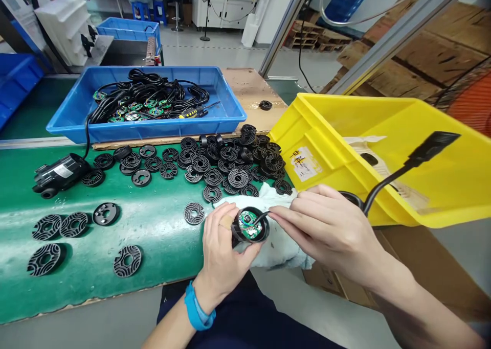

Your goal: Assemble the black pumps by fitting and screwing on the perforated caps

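The left hand (224, 257) is cradling a round black housing (250, 225) from beneath, its fingers (249, 254) curling up around the rim. A green circuit board (248, 224) is sitting inside, just above those fingertips. The right hand (326, 229) is reaching in with its fingers pressed together, thumb and forefinger pinching a thin black wire (261, 217) at the board. A white cloth (278, 252) is lying under both hands. Past the right fingers, a thick black cable (387, 183) is rising across a yellow plastic bin (337, 134). Left of the fingers, black slotted discs (194, 213) are lying on a green conveyor belt (161, 257), and farther off a blue tray (146, 133) is holding coiled cables (149, 91).
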Available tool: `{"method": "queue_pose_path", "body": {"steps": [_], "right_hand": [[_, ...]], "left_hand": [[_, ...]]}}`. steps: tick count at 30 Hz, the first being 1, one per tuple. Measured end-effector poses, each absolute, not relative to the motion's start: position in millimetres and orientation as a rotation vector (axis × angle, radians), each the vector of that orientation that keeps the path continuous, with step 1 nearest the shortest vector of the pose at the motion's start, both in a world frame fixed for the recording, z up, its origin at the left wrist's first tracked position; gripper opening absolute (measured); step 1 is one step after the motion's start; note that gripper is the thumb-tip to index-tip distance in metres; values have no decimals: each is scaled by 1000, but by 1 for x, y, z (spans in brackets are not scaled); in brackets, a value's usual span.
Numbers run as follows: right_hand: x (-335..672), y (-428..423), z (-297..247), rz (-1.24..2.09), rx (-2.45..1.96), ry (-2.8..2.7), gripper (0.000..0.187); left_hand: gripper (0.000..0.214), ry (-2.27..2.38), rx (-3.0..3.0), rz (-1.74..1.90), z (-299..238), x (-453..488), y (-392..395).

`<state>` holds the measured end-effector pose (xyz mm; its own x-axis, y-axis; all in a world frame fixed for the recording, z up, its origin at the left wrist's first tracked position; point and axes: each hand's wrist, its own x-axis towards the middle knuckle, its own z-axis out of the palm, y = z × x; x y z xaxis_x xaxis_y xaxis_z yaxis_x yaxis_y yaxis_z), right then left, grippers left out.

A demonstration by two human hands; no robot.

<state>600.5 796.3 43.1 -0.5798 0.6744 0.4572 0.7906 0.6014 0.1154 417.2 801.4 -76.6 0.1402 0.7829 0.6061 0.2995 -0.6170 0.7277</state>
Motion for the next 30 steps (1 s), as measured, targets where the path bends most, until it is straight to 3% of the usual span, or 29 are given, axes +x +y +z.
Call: {"method": "queue_pose_path", "body": {"steps": [6, 11, 16, 23, 25, 30], "right_hand": [[601, 796, 42, -402, -1164, -2468, 10], [604, 796, 40, -368, -1124, -2487, 9], [605, 797, 39, -371, -1114, -2487, 8], [603, 799, 40, -381, -1100, -2446, 11], [602, 799, 42, -382, -1105, -2435, 14], [600, 798, 45, -380, -1113, -2437, 22]], "left_hand": [[64, 1048, 1998, 1444, -69, 412, 798], [88, 997, 2075, 1412, -68, 399, 795], [54, 1254, 2200, 1198, -58, 354, 813], [52, 1330, 2472, 607, -69, 319, 845], [49, 1349, 2445, 697, -70, 320, 845], [54, 1386, 2126, 1321, -40, 336, 824]]}}
